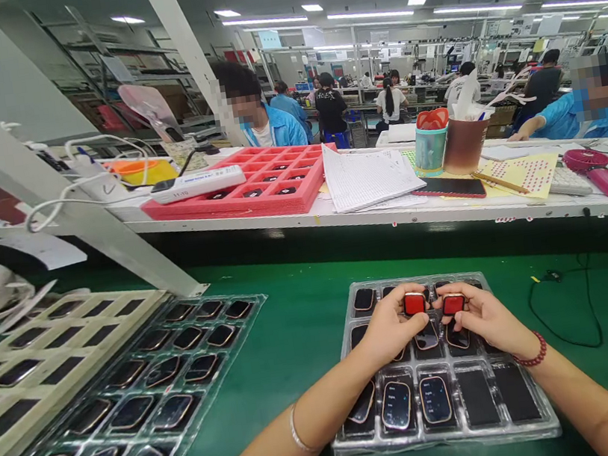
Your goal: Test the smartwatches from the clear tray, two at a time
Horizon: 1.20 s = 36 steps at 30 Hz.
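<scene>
Your left arm (pixel 328 402) reaches in over the green bench (pixel 292 350). Your left hand (pixel 391 325) has its grip pinching a red-lit watch (pixel 415 303) between thumb and fingers; your right hand (pixel 486 317) pinches a second red-lit watch (pixel 453 303) likewise. Both are above the tray (pixel 447 438), side by side but apart, screens towards you. You seem to be at a handling step; any move calls for steady fingers on the edges, clear of the watches below.

I see glossy clear plastic in the watch tray (pixel 435 440), smooth dark glass with shiny metallic rims on the watch faces (pixel 435 400), matt red foam in the compartment box (pixel 305 196), and smooth green on my table (pixel 275 345).
</scene>
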Each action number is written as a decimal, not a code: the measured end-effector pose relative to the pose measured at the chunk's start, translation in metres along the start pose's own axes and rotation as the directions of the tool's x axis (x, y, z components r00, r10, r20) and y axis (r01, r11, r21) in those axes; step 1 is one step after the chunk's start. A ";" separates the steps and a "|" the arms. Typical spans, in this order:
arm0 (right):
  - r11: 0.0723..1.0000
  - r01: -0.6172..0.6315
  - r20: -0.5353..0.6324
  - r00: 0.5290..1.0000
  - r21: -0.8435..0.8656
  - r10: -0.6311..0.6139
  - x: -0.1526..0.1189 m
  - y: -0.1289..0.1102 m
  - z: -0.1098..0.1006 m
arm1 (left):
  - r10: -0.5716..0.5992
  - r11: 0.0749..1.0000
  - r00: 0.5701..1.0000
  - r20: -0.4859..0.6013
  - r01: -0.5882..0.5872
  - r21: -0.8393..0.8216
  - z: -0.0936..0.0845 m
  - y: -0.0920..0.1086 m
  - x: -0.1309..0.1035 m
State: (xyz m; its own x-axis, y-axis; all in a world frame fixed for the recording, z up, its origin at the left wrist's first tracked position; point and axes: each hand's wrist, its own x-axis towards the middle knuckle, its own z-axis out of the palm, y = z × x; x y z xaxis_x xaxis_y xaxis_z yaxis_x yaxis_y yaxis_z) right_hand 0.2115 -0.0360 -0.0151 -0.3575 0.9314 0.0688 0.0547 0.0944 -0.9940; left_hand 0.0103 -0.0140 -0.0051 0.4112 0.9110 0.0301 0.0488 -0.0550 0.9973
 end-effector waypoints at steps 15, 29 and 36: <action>0.998 -0.037 -0.016 0.999 0.049 0.038 0.000 0.002 -0.003 | -0.041 0.984 0.998 0.053 0.049 -0.169 0.000 -0.001 0.000; 0.999 -0.025 -0.035 0.999 0.029 0.026 0.000 0.001 -0.002 | -0.039 0.987 0.997 0.059 0.048 -0.152 0.000 -0.004 0.001; 0.999 -0.006 -0.034 0.999 0.044 0.008 0.000 0.003 -0.002 | -0.014 0.997 0.999 0.045 0.017 -0.078 0.000 -0.006 0.002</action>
State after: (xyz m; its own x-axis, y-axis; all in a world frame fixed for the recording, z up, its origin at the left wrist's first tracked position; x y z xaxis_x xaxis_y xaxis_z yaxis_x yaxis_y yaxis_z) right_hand 0.2131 -0.0348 -0.0178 -0.3254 0.9434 0.0638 0.0159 0.0729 -0.9972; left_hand 0.0108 -0.0119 -0.0114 0.4509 0.8925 0.0136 -0.0151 -0.0076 0.9999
